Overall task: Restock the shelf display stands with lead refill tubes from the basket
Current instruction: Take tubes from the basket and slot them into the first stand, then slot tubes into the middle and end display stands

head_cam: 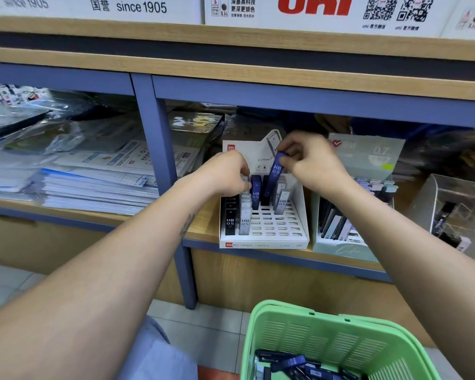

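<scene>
A white slotted display stand [274,229] sits on the lower shelf with black, grey and blue HB 0.5 lead refill tubes upright in its back and left slots. My right hand [310,163] pinches the top of a blue tube [273,174], which leans tilted over a back slot. My left hand [225,174] has curled fingers at the stand's back left, touching the top of another blue tube [255,192] standing in a slot. A green basket [340,335] at the bottom holds several dark blue tubes [294,362].
A pale green 0.7 stand [346,242] with tubes stands right of the white one, then a clear acrylic box [455,209]. Stacks of plastic-wrapped paper goods [93,182] fill the left compartment. A blue shelf post [165,160] divides the compartments.
</scene>
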`<state>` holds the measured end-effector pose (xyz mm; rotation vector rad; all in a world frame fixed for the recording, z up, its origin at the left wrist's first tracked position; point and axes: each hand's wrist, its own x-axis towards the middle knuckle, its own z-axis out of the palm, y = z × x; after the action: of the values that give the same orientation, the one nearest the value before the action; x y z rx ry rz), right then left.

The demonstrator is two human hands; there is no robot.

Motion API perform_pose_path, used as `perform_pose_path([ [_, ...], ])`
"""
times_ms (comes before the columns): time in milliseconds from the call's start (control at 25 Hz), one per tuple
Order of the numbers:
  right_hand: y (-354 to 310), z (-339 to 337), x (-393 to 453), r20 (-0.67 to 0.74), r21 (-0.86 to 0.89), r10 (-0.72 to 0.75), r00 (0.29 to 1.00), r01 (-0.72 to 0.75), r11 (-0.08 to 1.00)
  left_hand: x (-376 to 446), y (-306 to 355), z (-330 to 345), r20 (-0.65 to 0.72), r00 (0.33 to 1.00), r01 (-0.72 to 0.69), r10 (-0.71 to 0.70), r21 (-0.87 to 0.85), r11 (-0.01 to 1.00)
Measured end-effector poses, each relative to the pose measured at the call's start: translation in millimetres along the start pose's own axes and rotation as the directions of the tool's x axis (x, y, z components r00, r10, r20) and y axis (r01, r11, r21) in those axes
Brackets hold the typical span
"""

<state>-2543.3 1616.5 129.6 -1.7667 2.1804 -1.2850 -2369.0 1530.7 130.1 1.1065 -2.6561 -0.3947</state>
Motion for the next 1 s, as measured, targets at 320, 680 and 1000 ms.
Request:
perform_pose_path([
  [320, 3.8, 36.5, -22.5, 0.157, -0.201, -0.127, 0.980, 0.157, 0.967, 1.2, -6.6, 5.6, 0.142, 0.989, -0.061, 0.040, 0.145, 0.987],
  [680, 9.4, 51.3, -25.6, 0.194, -0.338, -0.168, 0.967, 0.227, 0.914, 1.7, -6.9, 7.1, 0.130, 0.991, -0.052, 0.035, 0.124, 0.991],
  [1000, 7.4, 60.0, -23.5, 0.191, -0.471, -0.128, 0.973, 0.205, 0.858, 2.0, -7.4, 8.1, 0.127, 0.992, -0.045, 0.029, 0.131, 0.990],
])
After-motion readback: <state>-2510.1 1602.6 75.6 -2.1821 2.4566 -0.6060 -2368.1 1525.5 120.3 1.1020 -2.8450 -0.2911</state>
